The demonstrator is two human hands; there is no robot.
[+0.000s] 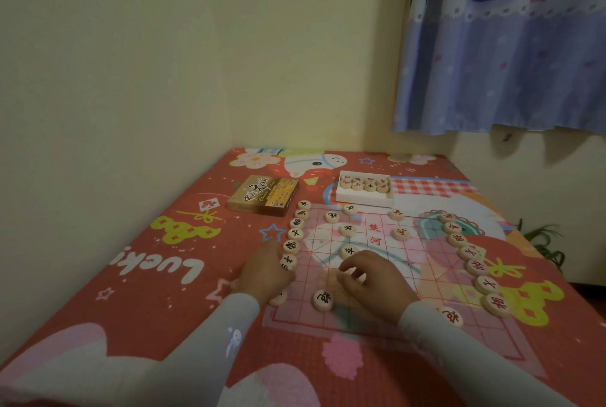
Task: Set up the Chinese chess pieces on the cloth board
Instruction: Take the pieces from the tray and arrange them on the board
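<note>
My right hand (370, 278) curled over the board (387, 275); what it held, I couldn't tell. Pieces needed line crossings.

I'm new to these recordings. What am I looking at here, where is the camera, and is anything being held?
There is no machine: a person works bare-handed, filmed by one wide-angle camera worn on the head, looking down. On the red patterned cover lies a thin cloth board with red grid lines. Wooden discs stand in a black-marked row along its left edge and a red-marked row along its right, with a few between. Behind are a printed box and a white tray still holding pieces. The left hand touches the black row. The right hand hovers curled over the board; whether it pinches a piece cannot be told.
</note>
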